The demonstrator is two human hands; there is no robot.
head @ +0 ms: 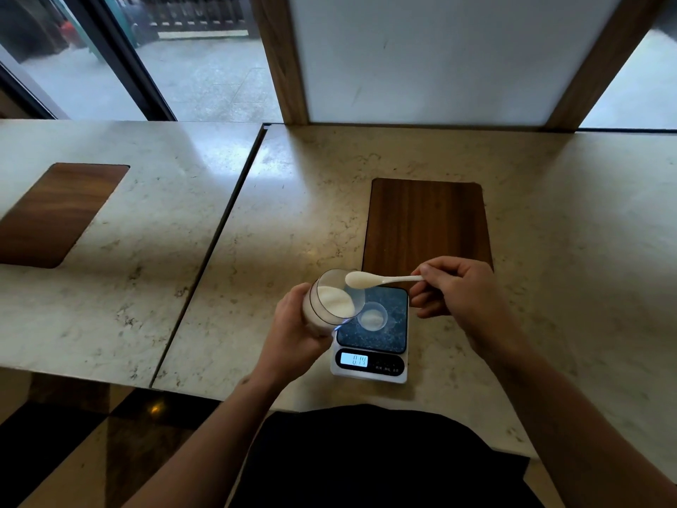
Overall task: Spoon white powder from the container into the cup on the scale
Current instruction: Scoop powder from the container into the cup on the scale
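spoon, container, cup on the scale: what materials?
Spoon: looks like glossy white plastic, thin and uniformly coloured. Container: clear, see-through wall showing the powder; glass or hard plastic, can't tell which. Cup: small, translucent and thin-walled, probably plastic.

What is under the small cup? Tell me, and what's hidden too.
The small cup stands on the dark platform of the scale, with white powder inside. The platform's left edge is hidden behind the tilted container held by the left hand.
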